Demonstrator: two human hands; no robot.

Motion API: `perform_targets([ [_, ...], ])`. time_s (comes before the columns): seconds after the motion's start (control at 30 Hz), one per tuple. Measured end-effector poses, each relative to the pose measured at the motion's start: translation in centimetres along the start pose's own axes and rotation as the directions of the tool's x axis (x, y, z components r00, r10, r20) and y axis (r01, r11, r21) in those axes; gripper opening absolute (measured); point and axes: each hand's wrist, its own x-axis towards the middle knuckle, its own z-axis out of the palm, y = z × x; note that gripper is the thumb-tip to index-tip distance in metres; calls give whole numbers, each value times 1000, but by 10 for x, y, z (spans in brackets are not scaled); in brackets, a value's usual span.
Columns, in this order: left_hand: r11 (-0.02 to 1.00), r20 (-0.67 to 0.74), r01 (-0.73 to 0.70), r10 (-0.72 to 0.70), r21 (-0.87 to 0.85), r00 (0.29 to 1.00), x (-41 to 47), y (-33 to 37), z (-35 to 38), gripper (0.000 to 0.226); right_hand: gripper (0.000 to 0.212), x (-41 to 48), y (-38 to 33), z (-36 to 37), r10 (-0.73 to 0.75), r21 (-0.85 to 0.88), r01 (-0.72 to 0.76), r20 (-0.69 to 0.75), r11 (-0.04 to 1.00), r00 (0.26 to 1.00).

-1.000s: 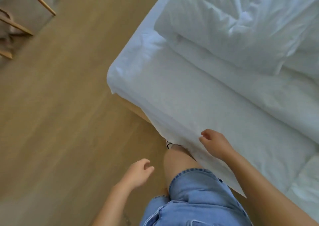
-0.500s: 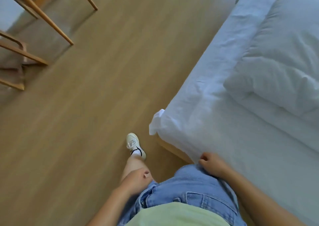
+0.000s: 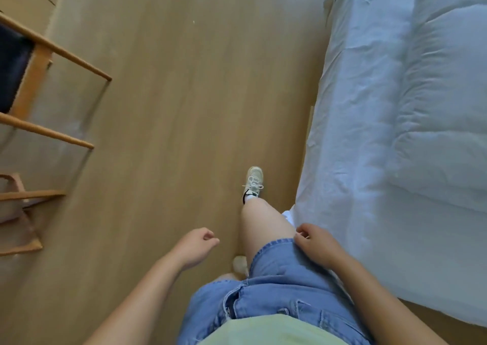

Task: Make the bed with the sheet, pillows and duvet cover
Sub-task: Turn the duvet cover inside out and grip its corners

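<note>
Hands both hanging loosely curled, gripping nothing: left hand (image 3: 196,247) swinging free over floor (image 3: 184,81), right hand (image 3: 316,247) brushing denim shorts (image 3: 276,279), just beside sheet (image 3: 350,134) and no longer pinching its edge as a second ago. Sheet lying over bed's side, small corner sticking out near knee. Duvet (image 3: 442,107) lying bunched on top, further in. Person striding alongside bed; likely leaving this edge, heading for next corner.
</note>
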Motion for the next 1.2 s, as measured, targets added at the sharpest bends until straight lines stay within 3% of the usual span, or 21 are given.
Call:
perform_targets([
  [0.13,980,12,-108,108,169,994,43,92,-68,34,18,48,-22,-79,101,250,-63,-142,966,985],
  [0.23,921,58,-225,218,318,974,76,197,-111,34,28,66,-20,-163,221,413,-62,-351,909,910],
  [0.37,678,177,-436,418,592,891,105,376,-132,34,29,60,2,-270,397,564,-62,-496,824,772],
  [0.53,270,379,-640,620,720,687,110,585,-87,46,39,53,51,-360,670,727,-98,-560,679,488],
  [0.6,123,436,-681,683,722,586,112,654,-59,56,51,62,70,-381,736,768,-151,-509,622,446],
  [0.7,-91,506,-725,774,683,380,125,749,-14,62,78,92,90,-402,825,824,-245,-392,512,407],
  [0.77,-192,539,-703,782,685,311,145,802,8,65,90,121,94,-414,875,877,-268,-275,398,399],
  [0.83,-238,569,-670,753,703,331,169,847,29,80,97,147,98,-430,910,905,-273,-221,325,352],
  [0.9,-221,566,-661,737,717,368,186,889,50,102,102,163,104,-455,936,929,-234,-220,287,277],
  [1.03,-17,482,-733,763,680,430,207,945,89,134,101,176,126,-505,931,910,-213,-328,357,159],
  [1.1,23,487,-745,744,667,458,220,947,97,133,103,170,140,-526,904,876,-238,-428,420,18],
  [1.17,-90,550,-743,732,663,402,234,936,99,106,113,161,163,-554,837,843,-250,-522,476,-168],
  [1.2,-182,605,-744,716,643,349,239,928,97,88,119,157,176,-568,831,848,-261,-516,462,-207],
])
